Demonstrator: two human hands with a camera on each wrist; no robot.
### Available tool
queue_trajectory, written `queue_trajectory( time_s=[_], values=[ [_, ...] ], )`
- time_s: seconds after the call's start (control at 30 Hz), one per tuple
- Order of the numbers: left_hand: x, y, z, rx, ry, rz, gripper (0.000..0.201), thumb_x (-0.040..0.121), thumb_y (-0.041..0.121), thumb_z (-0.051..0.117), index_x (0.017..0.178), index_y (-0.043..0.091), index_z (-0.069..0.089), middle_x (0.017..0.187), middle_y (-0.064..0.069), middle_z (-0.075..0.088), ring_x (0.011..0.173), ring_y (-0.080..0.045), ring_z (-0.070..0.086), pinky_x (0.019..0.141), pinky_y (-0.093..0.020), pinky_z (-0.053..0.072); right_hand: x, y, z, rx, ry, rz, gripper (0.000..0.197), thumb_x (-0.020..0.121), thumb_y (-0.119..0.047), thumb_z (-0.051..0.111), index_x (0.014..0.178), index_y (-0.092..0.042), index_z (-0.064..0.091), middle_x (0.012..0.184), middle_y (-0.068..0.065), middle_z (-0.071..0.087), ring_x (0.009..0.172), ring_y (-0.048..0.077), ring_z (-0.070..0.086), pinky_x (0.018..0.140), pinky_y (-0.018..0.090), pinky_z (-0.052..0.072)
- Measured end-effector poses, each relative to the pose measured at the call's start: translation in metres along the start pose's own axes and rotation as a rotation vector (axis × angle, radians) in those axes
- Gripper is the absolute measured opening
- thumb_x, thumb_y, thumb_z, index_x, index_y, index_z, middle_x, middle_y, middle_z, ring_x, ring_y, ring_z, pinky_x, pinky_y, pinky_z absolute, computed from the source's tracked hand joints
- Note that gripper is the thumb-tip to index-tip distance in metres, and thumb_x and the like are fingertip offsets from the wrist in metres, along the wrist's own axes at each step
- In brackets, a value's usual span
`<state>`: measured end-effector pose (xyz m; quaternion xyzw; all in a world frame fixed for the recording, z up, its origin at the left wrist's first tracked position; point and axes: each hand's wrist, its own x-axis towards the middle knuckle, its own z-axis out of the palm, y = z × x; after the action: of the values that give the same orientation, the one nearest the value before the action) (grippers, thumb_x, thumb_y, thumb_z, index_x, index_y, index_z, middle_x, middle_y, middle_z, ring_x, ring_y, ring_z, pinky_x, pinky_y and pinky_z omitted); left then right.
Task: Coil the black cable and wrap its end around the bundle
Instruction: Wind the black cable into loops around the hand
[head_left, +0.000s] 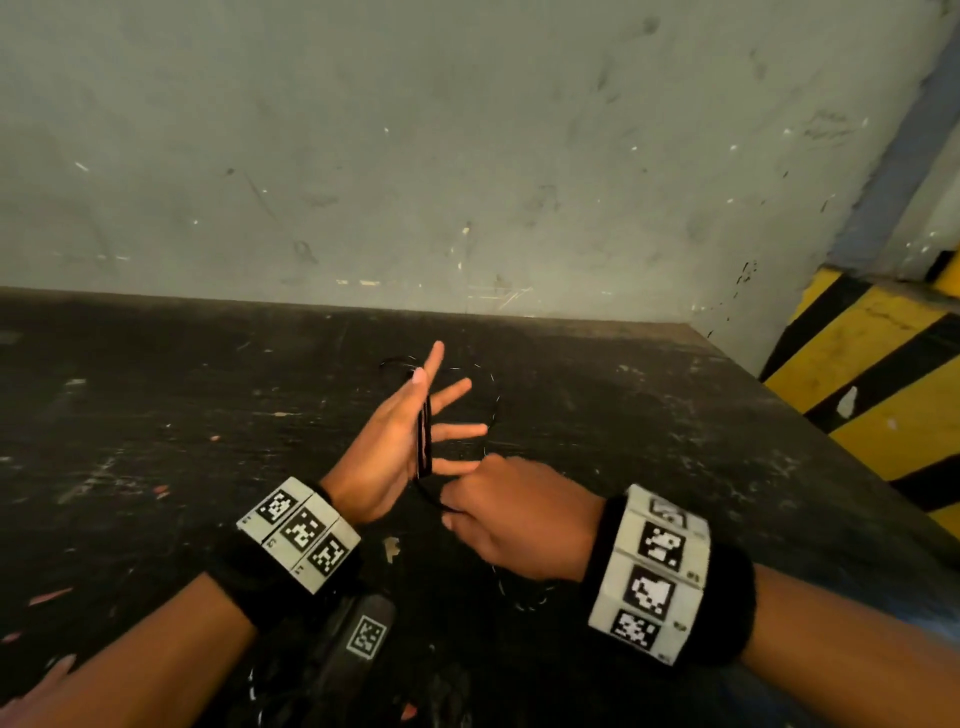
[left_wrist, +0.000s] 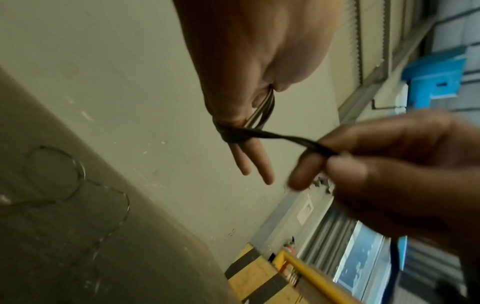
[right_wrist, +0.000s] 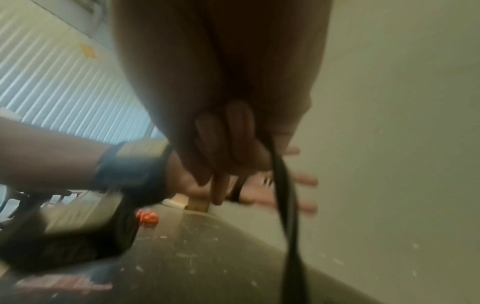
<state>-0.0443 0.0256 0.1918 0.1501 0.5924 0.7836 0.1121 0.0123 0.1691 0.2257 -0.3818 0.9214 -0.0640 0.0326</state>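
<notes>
The black cable (head_left: 425, 436) is wound in several turns round my left hand (head_left: 415, 431), which is held above the dark table (head_left: 156, 415) with its fingers straight and spread. Its thumb lies straight against the top of the turns. My right hand (head_left: 457, 506) sits just right of and below it, pinching the cable between thumb and forefinger. The left wrist view shows the strand (left_wrist: 280, 137) running taut from the coil to that pinch (left_wrist: 330, 156). Slack cable (head_left: 493, 405) snakes over the table beyond the hands. In the blurred right wrist view the cable (right_wrist: 285, 205) hangs below the curled fingers (right_wrist: 233, 133).
A grey scuffed wall (head_left: 467, 156) rises behind the table's far edge. A yellow and black striped barrier (head_left: 872, 374) stands at the right. A black device with a square marker (head_left: 363, 634) lies under my left forearm. Small red scraps (head_left: 49, 596) dot the table's left side.
</notes>
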Motion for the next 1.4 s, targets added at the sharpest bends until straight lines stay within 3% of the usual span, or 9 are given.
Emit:
queue_trajectory(
  time_s=[0.1, 0.27, 0.4, 0.5, 0.8, 0.93, 1.03, 1.1, 1.4],
  values=[
    [-0.007, -0.005, -0.003, 0.122, -0.068, -0.049, 0.043, 0.091, 0.055, 0.027, 0.134, 0.059, 0.027, 0.147, -0.003, 0.045, 0.104, -0.017, 0.068, 0.072, -0.038, 0.06, -0.002, -0.002, -0.032, -0.029, -0.017, 0.001, 0.014, 0.092, -0.022, 0.053, 0.089, -0.011, 0.063, 0.063, -0.014, 0.042, 0.065, 0.012, 0.056, 0.057, 0.024, 0.037],
    [-0.019, -0.01, -0.006, 0.221, -0.217, -0.139, 0.056, 0.088, 0.06, 0.029, 0.143, 0.049, 0.023, 0.147, 0.0, 0.044, 0.108, -0.025, 0.066, 0.078, -0.057, 0.056, 0.005, 0.015, -0.083, -0.107, -0.016, -0.003, 0.015, 0.085, -0.03, 0.063, 0.081, -0.017, 0.069, 0.066, -0.005, 0.061, 0.057, 0.007, 0.056, 0.054, 0.024, 0.041],
    [-0.031, -0.009, -0.002, 0.232, -0.341, -0.166, 0.055, 0.076, 0.071, 0.042, 0.129, 0.062, 0.029, 0.145, 0.007, 0.045, 0.11, -0.026, 0.065, 0.073, -0.053, 0.059, 0.011, 0.03, -0.119, -0.145, 0.074, -0.058, 0.02, 0.081, -0.036, 0.068, 0.076, -0.017, 0.071, 0.058, -0.012, 0.058, 0.053, 0.0, 0.054, 0.054, 0.019, 0.04],
    [-0.036, -0.01, -0.001, 0.163, -0.4, -0.187, 0.063, 0.077, 0.069, 0.043, 0.136, 0.057, 0.027, 0.146, 0.004, 0.046, 0.113, -0.031, 0.063, 0.07, -0.052, 0.059, 0.015, 0.04, -0.136, -0.139, 0.131, -0.064, 0.023, 0.079, -0.035, 0.069, 0.073, -0.013, 0.072, 0.051, -0.016, 0.051, 0.05, -0.007, 0.052, 0.05, 0.009, 0.035],
    [-0.047, 0.011, 0.014, 0.053, -0.498, -0.196, 0.055, 0.084, 0.055, 0.037, 0.138, 0.054, 0.026, 0.145, 0.002, 0.049, 0.114, -0.036, 0.061, 0.064, -0.043, 0.061, 0.028, 0.072, -0.106, -0.071, 0.216, -0.003, 0.038, 0.082, -0.05, 0.058, 0.065, -0.016, 0.066, 0.051, -0.003, 0.056, 0.044, 0.009, 0.047, 0.051, 0.03, 0.04],
    [-0.047, 0.025, 0.016, -0.203, -0.508, -0.141, 0.048, 0.091, 0.049, 0.027, 0.139, 0.051, 0.03, 0.143, -0.003, 0.051, 0.11, -0.038, 0.062, 0.058, -0.04, 0.062, 0.032, 0.08, -0.063, 0.072, 0.271, 0.002, 0.038, 0.091, -0.04, 0.051, 0.055, -0.029, 0.053, 0.049, -0.01, 0.053, 0.045, 0.007, 0.048, 0.05, 0.03, 0.04],
    [-0.037, 0.035, 0.012, -0.419, -0.466, -0.062, 0.05, 0.09, 0.05, 0.028, 0.14, 0.048, 0.031, 0.144, -0.007, 0.05, 0.109, -0.038, 0.063, 0.057, -0.037, 0.062, 0.033, 0.078, -0.019, 0.235, 0.364, 0.003, 0.037, 0.096, -0.021, 0.048, 0.059, -0.025, 0.053, 0.052, -0.013, 0.056, 0.049, 0.002, 0.049, 0.055, 0.025, 0.039],
    [-0.027, 0.041, 0.009, -0.491, -0.36, 0.006, 0.049, 0.092, 0.049, 0.026, 0.141, 0.048, 0.03, 0.139, -0.007, 0.054, 0.111, -0.039, 0.062, 0.058, -0.037, 0.062, 0.033, 0.066, 0.007, 0.288, 0.365, -0.022, 0.025, 0.096, -0.017, 0.046, 0.081, -0.027, 0.063, 0.069, -0.006, 0.065, 0.061, 0.009, 0.059, 0.06, 0.028, 0.043],
    [-0.003, 0.031, -0.007, -0.214, -0.046, 0.154, 0.048, 0.096, 0.048, 0.021, 0.143, 0.051, 0.016, 0.151, -0.003, 0.038, 0.11, -0.032, 0.064, 0.076, -0.047, 0.059, 0.022, 0.015, 0.027, 0.249, 0.171, 0.013, 0.021, 0.096, -0.025, 0.044, 0.089, -0.009, 0.056, 0.078, 0.011, 0.064, 0.07, 0.024, 0.061, 0.065, 0.041, 0.049]
  ],
)
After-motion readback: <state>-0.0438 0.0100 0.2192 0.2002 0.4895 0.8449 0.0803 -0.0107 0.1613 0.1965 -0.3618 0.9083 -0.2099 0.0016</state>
